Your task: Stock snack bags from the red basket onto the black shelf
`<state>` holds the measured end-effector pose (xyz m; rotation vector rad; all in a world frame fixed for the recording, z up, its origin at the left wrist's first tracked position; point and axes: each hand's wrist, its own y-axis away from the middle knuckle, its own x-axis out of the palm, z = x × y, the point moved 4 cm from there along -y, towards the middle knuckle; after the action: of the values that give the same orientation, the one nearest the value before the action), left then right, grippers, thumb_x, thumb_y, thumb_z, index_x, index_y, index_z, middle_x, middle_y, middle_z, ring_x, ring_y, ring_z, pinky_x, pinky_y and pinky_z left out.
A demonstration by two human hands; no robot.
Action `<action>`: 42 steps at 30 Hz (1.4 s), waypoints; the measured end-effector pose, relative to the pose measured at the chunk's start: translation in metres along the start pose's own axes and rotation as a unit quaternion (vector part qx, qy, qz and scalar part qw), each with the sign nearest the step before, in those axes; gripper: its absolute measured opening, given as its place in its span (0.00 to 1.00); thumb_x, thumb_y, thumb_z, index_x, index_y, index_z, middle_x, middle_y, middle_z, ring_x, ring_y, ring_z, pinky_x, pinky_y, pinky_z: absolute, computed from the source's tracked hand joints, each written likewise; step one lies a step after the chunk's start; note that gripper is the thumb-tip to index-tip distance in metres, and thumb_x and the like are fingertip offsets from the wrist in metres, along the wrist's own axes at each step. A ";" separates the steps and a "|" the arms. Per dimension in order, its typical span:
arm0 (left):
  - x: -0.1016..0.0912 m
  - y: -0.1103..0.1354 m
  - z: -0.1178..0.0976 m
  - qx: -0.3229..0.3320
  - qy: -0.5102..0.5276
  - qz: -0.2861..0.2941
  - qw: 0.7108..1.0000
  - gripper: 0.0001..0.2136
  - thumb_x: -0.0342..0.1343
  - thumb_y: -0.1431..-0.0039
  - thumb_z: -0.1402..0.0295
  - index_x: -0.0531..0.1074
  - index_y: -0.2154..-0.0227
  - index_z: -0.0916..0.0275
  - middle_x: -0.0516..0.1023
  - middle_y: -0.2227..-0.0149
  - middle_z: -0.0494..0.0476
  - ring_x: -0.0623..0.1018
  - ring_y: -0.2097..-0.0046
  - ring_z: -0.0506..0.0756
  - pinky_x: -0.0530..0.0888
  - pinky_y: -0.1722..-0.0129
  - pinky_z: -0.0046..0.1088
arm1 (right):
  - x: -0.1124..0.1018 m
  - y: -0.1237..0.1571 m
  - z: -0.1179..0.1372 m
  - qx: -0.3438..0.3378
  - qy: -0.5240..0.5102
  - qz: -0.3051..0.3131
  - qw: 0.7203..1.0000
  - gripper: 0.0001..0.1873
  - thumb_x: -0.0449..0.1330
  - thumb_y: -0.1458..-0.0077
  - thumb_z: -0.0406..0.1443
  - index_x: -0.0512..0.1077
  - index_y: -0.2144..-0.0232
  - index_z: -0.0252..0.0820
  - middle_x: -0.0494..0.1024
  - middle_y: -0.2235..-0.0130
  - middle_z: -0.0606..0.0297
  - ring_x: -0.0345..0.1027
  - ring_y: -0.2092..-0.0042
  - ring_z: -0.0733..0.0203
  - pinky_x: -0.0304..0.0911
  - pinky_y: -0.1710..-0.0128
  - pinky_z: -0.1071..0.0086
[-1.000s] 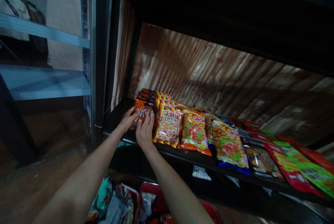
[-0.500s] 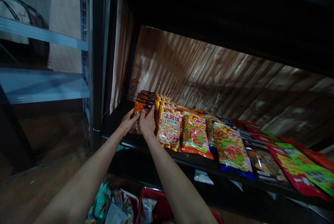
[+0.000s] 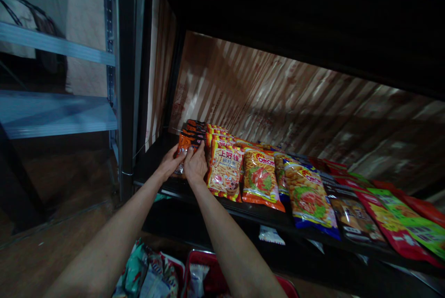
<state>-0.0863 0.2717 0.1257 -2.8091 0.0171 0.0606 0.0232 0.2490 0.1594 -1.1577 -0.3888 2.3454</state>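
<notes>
At the left end of the black shelf, the front orange-and-black snack bag [image 3: 187,142] stands upright before several others of its kind. My left hand [image 3: 168,164] grips its left side with the fingers curled. On its right side is my right hand [image 3: 195,165], closed on the bag, thumb in front. My hands cover much of the bag's lower part. Right beside my right hand stands a yellow-and-red bag of prawn crackers [image 3: 225,172], apart from my fingers. Farther right is an orange-edged snack bag [image 3: 261,175].
Along the shelf [image 3: 148,175] to the right lean a blue-edged snack bag [image 3: 310,193], a brown bag [image 3: 356,214] and red and green packets. Below are a red basket [image 3: 213,261] and teal packets [image 3: 134,263]. A dark upright post [image 3: 128,103] bounds the left side.
Both hands stay on the orange-and-black bag, with hardly any movement. The view has shifted very slightly.
</notes>
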 end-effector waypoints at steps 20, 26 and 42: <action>-0.001 0.003 -0.006 -0.017 0.021 -0.003 1.000 0.27 0.56 0.48 0.52 0.67 0.47 0.59 0.74 0.49 0.58 0.73 0.48 0.60 0.68 0.48 0.36 | -0.007 0.011 0.002 -0.042 -0.030 -0.039 0.998 0.31 0.41 0.39 0.41 0.46 0.38 0.29 0.55 0.38 0.42 0.50 0.38 0.47 0.51 0.43 0.54; -0.003 0.005 -0.009 -0.016 0.027 -0.017 0.999 0.27 0.56 0.49 0.52 0.68 0.47 0.59 0.73 0.48 0.59 0.72 0.48 0.60 0.67 0.47 0.36 | -0.011 0.022 0.003 -0.053 -0.008 -0.030 0.998 0.32 0.41 0.39 0.42 0.45 0.37 0.31 0.54 0.38 0.40 0.51 0.38 0.45 0.53 0.45 0.51; -0.020 -0.008 0.019 -0.014 0.092 -0.178 0.980 0.20 0.51 0.46 0.55 0.74 0.58 0.63 0.76 0.52 0.60 0.74 0.51 0.57 0.69 0.50 0.34 | -0.104 0.108 0.030 -0.132 -0.233 -0.008 0.963 0.23 0.41 0.37 0.40 0.58 0.43 0.41 0.69 0.48 0.54 0.64 0.46 0.57 0.64 0.49 0.58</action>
<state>-0.1069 0.2858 0.1119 -2.7883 -0.4429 -0.2847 0.0204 0.1009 0.1969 -0.6866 -0.8944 2.5964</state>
